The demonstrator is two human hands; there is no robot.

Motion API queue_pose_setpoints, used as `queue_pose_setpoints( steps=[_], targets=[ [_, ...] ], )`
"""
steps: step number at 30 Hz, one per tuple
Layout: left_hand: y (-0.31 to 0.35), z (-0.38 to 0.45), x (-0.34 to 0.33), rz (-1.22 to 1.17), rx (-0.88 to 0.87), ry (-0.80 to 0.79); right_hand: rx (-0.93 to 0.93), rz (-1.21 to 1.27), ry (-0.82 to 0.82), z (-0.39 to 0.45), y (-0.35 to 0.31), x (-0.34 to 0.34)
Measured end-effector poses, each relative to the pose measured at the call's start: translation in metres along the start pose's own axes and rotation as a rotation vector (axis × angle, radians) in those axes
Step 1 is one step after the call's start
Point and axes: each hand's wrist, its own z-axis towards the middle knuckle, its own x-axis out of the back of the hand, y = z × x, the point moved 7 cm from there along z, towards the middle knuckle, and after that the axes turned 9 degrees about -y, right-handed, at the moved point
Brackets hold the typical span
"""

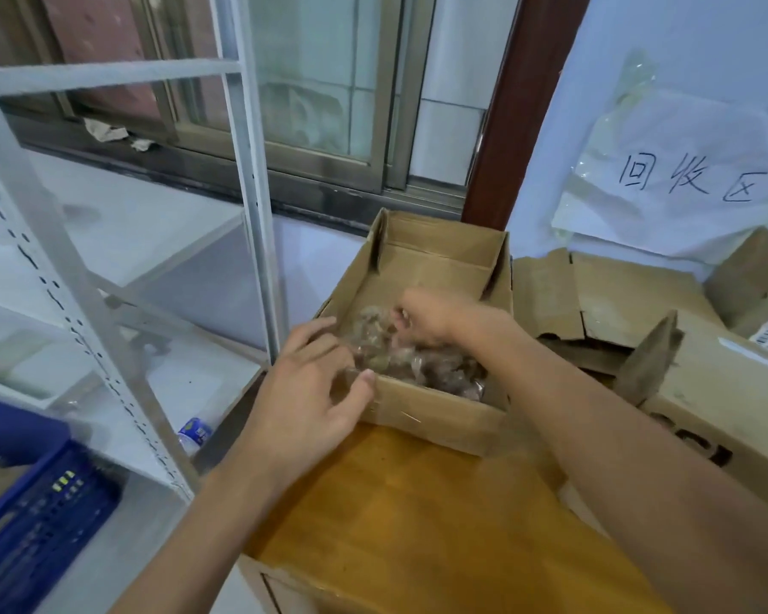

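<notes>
Your right hand [422, 319] grips crinkly clear brownish packets [435, 370] in the cardboard box [435, 421]; left hand [315, 383] loose, thumb on rim.

Two bare hands and two bare forearms are all of the person that shows. The left hand [311, 392] is seen from its back. It has four long fingers, a broad thumb with a short, pale, trimmed nail, and faint ridges of tendon running towards the knuckles. The left forearm [187, 538] is slim and smooth, with bare skin all the way to the lower edge of the view. The right hand [426, 319] is blurred, so its fingers and nails cannot be made out; only its rounded back and the wrist are plain. The right forearm [639, 458] looks thicker, being nearer the lens, and is likewise sleeveless to the edge.
</notes>
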Motion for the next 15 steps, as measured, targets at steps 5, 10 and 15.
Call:
queue_pose_setpoints(
  steps=[5,10,15],
  targets=[
    [0.002,0.004,-0.001,-0.015,-0.022,-0.014,-0.073,0.040,0.043,0.005,0.027,0.023],
    [0.003,0.004,0.003,-0.080,-0.035,0.018,-0.068,0.061,0.151,-0.020,0.025,0.046],
    [0.024,0.001,0.021,-0.009,-0.084,0.040,-0.087,0.049,0.104,-0.064,0.015,0.054]
  ],
)
